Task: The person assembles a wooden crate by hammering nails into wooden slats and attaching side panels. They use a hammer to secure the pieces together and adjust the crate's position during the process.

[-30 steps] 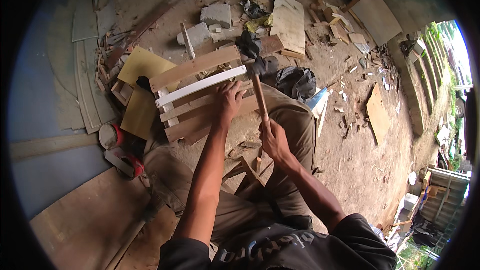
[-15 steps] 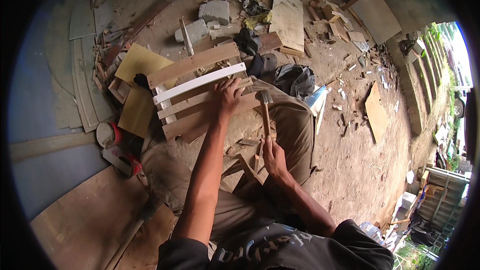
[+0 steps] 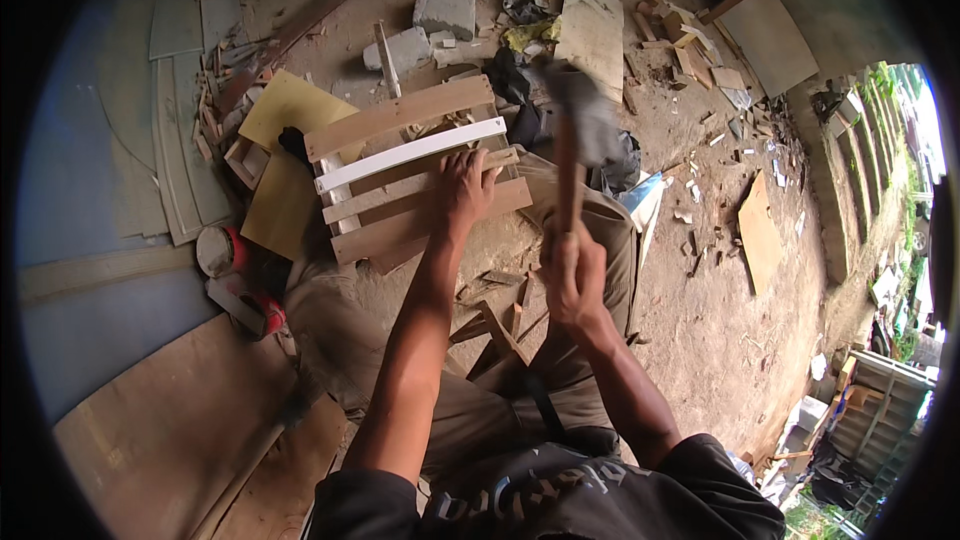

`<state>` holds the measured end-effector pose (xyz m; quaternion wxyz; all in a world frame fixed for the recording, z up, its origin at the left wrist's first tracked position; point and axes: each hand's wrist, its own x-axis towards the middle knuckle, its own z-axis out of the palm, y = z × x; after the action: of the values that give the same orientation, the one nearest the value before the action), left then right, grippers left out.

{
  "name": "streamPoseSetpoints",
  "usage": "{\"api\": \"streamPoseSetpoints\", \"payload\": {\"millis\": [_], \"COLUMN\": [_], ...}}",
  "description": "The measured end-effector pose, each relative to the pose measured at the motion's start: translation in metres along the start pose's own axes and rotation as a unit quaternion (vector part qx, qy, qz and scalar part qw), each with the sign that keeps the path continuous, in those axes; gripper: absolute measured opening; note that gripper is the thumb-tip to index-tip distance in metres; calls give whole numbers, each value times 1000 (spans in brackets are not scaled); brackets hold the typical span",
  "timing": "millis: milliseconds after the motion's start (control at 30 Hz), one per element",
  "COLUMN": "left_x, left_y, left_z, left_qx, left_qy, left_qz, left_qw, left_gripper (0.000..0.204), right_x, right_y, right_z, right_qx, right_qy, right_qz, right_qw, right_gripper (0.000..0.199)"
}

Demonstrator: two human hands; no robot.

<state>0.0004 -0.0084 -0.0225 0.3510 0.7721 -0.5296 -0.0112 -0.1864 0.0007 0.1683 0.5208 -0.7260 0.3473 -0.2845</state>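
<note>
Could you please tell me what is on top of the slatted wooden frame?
The left hand rests on the slatted wooden frame near its white slat. What lies directly beneath the hand is covered.

**A:** How many hammers (image 3: 568,180) we talking, lol?

**B:** Just the one, head's blurry but yeah, one. Same for the slatted wooden frame (image 3: 400,117): one.

**A:** And slats on it?

**B:** One white slat (image 3: 411,154) for sure. Brown ones, at least three; they overlap so I can't swear to the total.

**A:** Left side?

**B:** Two yellow panels (image 3: 290,118) showing, plus two red containers (image 3: 238,248) nearer.

**A:** Far end?

**B:** Two pale blocks (image 3: 445,13), and one long pale board (image 3: 590,35) right of those.

**A:** Right side?

**B:** One angular tan board (image 3: 760,230). The little scraps (image 3: 690,185) are dozens, way too small to count tbh.
</note>
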Motion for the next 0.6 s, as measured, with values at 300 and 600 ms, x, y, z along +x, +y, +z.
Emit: {"api": "streamPoseSetpoints", "payload": {"millis": [300, 600], "left_x": [9, 9], "left_y": [10, 9], "left_z": [-3, -6], "left_qx": [-1, 17], "left_qy": [10, -29], "left_qz": [14, -18], "left_qw": [1000, 999], "left_gripper": [34, 38], "right_x": [-44, -43], "right_y": [115, 111], "right_z": [-3, 20], "right_qx": [-189, -89], "right_qy": [-45, 9], "right_qz": [230, 140], "right_qw": [954, 986], "right_gripper": [55, 51]}}
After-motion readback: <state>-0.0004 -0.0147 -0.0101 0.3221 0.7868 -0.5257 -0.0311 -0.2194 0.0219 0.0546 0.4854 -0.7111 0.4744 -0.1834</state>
